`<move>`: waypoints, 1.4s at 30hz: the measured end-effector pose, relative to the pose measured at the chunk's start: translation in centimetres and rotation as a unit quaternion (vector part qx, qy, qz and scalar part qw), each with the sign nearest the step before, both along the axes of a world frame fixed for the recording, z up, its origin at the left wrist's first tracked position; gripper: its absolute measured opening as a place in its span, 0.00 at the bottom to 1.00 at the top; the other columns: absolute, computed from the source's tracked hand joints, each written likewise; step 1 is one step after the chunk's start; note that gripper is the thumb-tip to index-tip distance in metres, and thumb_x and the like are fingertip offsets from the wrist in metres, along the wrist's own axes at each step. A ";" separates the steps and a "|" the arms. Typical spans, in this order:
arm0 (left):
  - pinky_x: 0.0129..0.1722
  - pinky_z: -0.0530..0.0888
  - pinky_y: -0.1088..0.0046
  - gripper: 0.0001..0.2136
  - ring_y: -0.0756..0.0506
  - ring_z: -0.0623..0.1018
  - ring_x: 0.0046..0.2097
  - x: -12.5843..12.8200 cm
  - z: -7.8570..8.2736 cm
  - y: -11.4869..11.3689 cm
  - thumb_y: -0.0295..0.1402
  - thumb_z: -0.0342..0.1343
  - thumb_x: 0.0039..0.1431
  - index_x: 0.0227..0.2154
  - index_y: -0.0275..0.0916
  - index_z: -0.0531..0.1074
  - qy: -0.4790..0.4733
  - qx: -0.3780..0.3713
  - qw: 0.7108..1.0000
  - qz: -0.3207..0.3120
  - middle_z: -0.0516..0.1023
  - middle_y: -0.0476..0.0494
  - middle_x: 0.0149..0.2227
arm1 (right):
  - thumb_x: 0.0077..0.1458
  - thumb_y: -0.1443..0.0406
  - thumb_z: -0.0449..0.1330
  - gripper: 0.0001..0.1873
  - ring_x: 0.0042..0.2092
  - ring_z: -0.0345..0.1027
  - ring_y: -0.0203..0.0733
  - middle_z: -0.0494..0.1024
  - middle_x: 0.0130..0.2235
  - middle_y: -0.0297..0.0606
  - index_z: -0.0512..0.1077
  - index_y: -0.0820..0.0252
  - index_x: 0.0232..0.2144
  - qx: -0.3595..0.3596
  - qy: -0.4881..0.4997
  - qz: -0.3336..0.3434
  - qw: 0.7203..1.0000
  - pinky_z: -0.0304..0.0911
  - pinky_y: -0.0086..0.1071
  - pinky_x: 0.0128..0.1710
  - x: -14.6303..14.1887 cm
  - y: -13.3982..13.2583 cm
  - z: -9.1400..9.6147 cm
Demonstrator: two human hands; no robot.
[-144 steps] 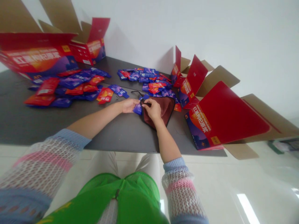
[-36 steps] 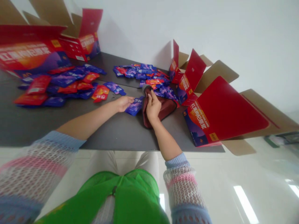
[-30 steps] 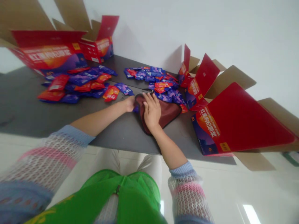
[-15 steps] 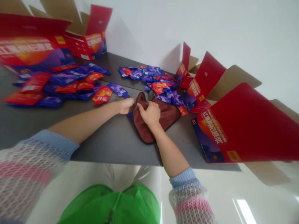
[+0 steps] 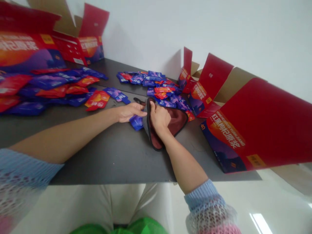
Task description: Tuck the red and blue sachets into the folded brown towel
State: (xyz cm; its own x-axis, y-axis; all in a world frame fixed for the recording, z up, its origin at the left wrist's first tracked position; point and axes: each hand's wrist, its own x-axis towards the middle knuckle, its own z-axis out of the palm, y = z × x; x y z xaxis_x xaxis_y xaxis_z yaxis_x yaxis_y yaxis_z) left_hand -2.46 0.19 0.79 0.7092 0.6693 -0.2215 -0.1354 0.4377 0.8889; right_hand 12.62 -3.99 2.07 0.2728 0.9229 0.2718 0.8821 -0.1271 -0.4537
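A dark red cloth pouch (image 5: 175, 120) with a black edge lies on the dark grey table (image 5: 102, 152). My right hand (image 5: 159, 117) grips the pouch's left edge and lifts it up. Just to the left, my left hand (image 5: 127, 112) rests on the table with fingers spread, its fingertips reaching toward the pouch's raised edge. A small purple sachet (image 5: 136, 122) lies under that hand, right beside the pouch. A black cord (image 5: 138, 101) shows at the pouch's far end.
Piles of red and purple sachets lie at the left (image 5: 51, 87) and at the back middle (image 5: 156, 86). Open red cardboard boxes stand at the back left (image 5: 26, 48) and along the right (image 5: 246, 126). A white wall runs behind the table.
My right hand has raised the pouch's left edge upright. My left hand has let the purple sachet lie on the table beside the pouch. The camera has tipped closer to the table.
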 end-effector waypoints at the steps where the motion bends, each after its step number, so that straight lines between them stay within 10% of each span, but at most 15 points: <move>1: 0.41 0.80 0.64 0.17 0.38 0.84 0.37 -0.1 -0.2 0.1 0.20 0.65 0.46 0.42 0.32 0.77 -0.014 0.017 1.000 -0.014 0.83 0.36 0.33 | 0.65 0.45 0.40 0.36 0.40 0.78 0.58 0.81 0.35 0.54 0.80 0.61 0.35 -0.007 -0.009 -0.001 1.000 0.69 0.48 0.40 0.0 0.0 0.1; 13: 0.44 0.77 0.72 0.24 0.43 0.82 0.41 0.1 0.3 -1.1 0.23 0.72 0.35 0.41 0.34 0.76 -0.006 0.122 0.992 -0.027 0.83 0.42 0.34 | 0.67 0.50 0.40 0.35 0.43 0.78 0.56 0.82 0.38 0.55 0.81 0.65 0.38 -0.036 -0.066 -0.017 0.997 0.70 0.44 0.44 -0.4 -0.3 0.9; 21: 0.50 0.74 0.59 0.24 0.40 0.80 0.45 0.5 -0.6 -0.9 0.35 0.72 0.37 0.40 0.33 0.74 0.052 0.290 0.956 0.008 0.81 0.41 0.38 | 0.65 0.47 0.41 0.34 0.46 0.77 0.57 0.82 0.40 0.53 0.81 0.61 0.40 -0.035 -0.034 -0.012 0.999 0.69 0.44 0.45 0.0 -0.4 0.9; 31: 0.47 0.73 0.57 0.43 0.30 0.78 0.47 0.7 -0.1 -2.9 0.50 0.68 0.39 0.55 0.30 0.61 0.390 0.614 0.685 0.039 0.76 0.30 0.46 | 0.65 0.46 0.36 0.41 0.52 0.73 0.60 0.80 0.45 0.60 0.79 0.70 0.44 -0.126 -0.030 0.024 0.991 0.65 0.48 0.52 1.0 -1.1 1.9; 42: 0.46 0.73 0.58 0.40 0.30 0.78 0.50 0.3 0.2 -1.9 0.43 0.56 0.51 0.62 0.26 0.50 0.451 0.699 0.553 0.041 0.74 0.26 0.51 | 0.66 0.46 0.35 0.41 0.51 0.75 0.57 0.81 0.45 0.57 0.79 0.68 0.45 -0.074 0.034 0.028 0.996 0.66 0.46 0.51 1.3 0.1 0.5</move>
State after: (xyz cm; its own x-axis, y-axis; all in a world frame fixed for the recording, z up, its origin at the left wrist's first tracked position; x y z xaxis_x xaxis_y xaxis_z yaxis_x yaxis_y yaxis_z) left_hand -2.20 -1.76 0.95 0.6860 0.6562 0.3144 0.6717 -0.7372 0.0730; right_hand 13.92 -3.90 2.57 0.2332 0.9658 0.1136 0.8576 -0.1492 -0.4923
